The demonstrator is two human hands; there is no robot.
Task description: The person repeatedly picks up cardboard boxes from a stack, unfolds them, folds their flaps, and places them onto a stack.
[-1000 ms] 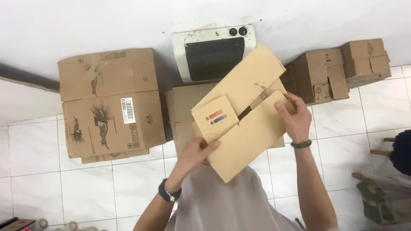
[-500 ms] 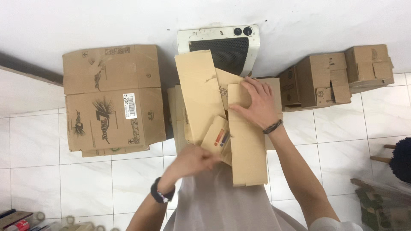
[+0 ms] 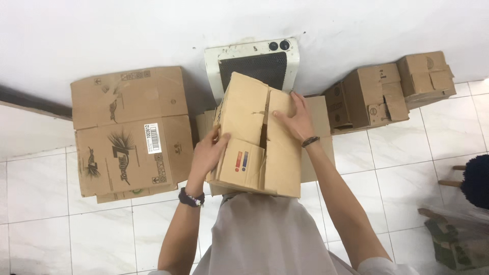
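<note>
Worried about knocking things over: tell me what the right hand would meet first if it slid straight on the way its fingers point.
The right hand points up-left across the cardboard box. Past the box's far edge, it would probably meet the white heater against the wall, though depth is unclear.

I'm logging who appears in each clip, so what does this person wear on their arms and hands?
Both forearms are bare. The left hand has a dark beaded bracelet at the wrist. The right hand has a thin dark band at the wrist. No gloves or rings show. A light sleeve edge shows at the right upper arm.
</note>
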